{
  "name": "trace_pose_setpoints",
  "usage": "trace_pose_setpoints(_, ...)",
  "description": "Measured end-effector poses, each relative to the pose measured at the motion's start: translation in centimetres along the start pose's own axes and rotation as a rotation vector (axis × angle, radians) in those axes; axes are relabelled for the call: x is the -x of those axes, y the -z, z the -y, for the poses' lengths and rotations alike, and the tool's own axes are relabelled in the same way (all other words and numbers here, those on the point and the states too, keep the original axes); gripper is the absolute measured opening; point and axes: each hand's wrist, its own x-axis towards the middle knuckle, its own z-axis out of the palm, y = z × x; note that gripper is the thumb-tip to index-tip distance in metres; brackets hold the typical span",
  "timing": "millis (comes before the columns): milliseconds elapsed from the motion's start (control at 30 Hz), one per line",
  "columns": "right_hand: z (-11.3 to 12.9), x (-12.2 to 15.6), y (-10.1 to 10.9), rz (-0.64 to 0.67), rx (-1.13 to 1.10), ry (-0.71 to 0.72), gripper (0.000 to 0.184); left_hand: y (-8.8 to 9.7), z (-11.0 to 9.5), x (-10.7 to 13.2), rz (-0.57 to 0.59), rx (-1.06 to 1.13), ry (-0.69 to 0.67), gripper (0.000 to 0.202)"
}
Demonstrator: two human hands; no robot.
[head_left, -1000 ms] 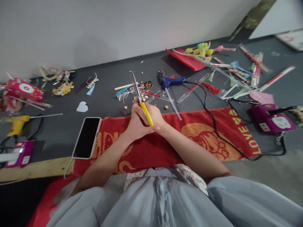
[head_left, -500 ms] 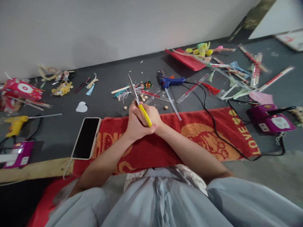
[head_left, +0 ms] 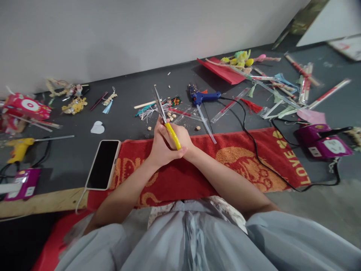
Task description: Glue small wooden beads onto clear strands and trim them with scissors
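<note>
My left hand point(head_left: 160, 148) and my right hand point(head_left: 183, 138) are clasped together above the near edge of the red towel. Between them is a pair of scissors point(head_left: 170, 132) with yellow handles, its metal blades pointing up and away from me. Both hands look closed around the handles, though the overlapping fingers hide the exact grip. Just beyond the blades lie a wooden stick point(head_left: 144, 105), white tassel threads point(head_left: 150, 110) and several small beige crumb-like pieces point(head_left: 170, 116). Further right rests a blue glue gun point(head_left: 207, 96) with a clear glue stick point(head_left: 206, 125) in it.
A red patterned towel point(head_left: 197, 180) lies under my forearms. To the left are a phone point(head_left: 103, 165), a white paper heart point(head_left: 97, 127) and a yellow glue gun point(head_left: 20, 149). On the right, a black cord runs to a purple power box point(head_left: 323, 141); wrapped sticks point(head_left: 306, 84) and tassels lie behind.
The scissors have tilted slightly, the blade tips shifting a little to the right. Both hands keep almost the same place and clasp.
</note>
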Motion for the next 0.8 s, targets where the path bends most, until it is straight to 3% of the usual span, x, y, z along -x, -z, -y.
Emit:
trace_pose_setpoints(100, -0.1, 0.0, 0.3, -0.013, 0.048, 0.001, 0.052, -0.1, 0.3, 0.2, 0.019, -0.002, -0.034, 0.114)
trace_pose_setpoints(200, -0.1, 0.0, 1.1, -0.032, 0.143, -0.055, 0.055, 0.1, 0.2, 0.1, 0.014, -0.011, -0.102, 0.113)
trace_pose_setpoints(300, -0.1, 0.1, 2.2, -0.066, 0.231, -0.094, 0.056, 0.6, -0.3, -0.3, -0.088, -0.068, -0.167, 0.094)
trace_pose_setpoints(533, -0.7, 0.0, 3.8, -0.077, 0.472, -0.087, 0.063, 2.9, -1.3, -1.3, -0.296, -0.473, -0.376, 0.049)
trace_pose_setpoints(667, -1.0, 0.0, 4.3, -0.048, 0.525, -0.052, 0.062, 4.2, -0.8, -2.3, -0.338, -0.504, -0.272, 0.042)
trace_pose_setpoints(800, -1.2, 0.2, 4.6, -0.019, 0.574, 0.022, 0.06, 5.2, 0.0, -3.1, -0.236, -0.561, -0.211, 0.039)
